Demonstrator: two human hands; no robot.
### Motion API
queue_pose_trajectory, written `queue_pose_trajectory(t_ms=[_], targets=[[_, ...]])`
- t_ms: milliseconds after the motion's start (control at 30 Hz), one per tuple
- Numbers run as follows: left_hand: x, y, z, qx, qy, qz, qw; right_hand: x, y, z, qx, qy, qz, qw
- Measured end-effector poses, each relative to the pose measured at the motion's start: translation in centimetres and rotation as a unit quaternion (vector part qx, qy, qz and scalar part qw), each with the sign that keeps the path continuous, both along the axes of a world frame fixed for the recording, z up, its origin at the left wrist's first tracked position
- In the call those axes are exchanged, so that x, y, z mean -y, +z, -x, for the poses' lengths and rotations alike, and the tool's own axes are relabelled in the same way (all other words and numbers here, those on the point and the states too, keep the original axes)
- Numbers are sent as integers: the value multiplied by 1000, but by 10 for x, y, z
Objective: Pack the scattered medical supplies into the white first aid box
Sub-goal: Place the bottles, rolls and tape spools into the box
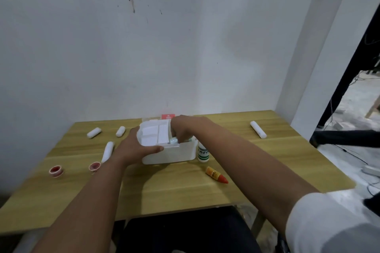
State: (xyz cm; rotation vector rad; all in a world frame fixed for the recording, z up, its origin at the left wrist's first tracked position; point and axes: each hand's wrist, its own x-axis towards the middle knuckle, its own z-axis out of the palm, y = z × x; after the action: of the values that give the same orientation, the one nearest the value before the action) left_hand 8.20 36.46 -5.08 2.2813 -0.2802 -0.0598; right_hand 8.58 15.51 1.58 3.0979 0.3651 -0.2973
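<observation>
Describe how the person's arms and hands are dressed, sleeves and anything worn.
Both forearms are bare down to the hands. The right arm shows a short white sleeve ending above the elbow. No sleeve shows on the left arm. The left hand and right hand wear no gloves; no watch or ring is visible.

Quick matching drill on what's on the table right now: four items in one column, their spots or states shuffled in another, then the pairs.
Items:
1. white bottle with green stripes
2. orange tube with red cap
3. lone gauze roll
4. left hand

Places or states:
A. lying on its side near the front of the table
B. far right of the table, away from the others
C. resting on the left side of the white first aid box
D. upright, right beside the box

Pairs: 1-D, 2-A, 3-B, 4-C
</observation>
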Motion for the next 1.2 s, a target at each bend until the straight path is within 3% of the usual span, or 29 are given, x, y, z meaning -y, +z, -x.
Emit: queue_pose_trajectory(t_ms=[100,300,433,500,667,800,1033,1200], targets=[[-2,-1,-1,0,0,1,1000,0,-5,-1,-13,-42,-89,995],[1,-2,-2,6,5,0,1000,3,-22,-7,12,-88,-89,992],[2,-3,-3,7,1,8,1000,1,-17,-3,-22,-88,-141,986],[1,-3,-3,-2,1,4,1000,7,-8,0,-26,-103,-211,972],[2,-1,-1,-6,-2,17,1000,57,16,0,123,-153,-339,920],[3,2,2,-2,-2,20,1000,115,8,-1,199,-211,-255,923],[4,7,8,-3,-10,33,999,177,-53,14,21,-302,-96,948],[5,8,10,5,-11,32,999,184,-68,25,21,-314,-120,942]])
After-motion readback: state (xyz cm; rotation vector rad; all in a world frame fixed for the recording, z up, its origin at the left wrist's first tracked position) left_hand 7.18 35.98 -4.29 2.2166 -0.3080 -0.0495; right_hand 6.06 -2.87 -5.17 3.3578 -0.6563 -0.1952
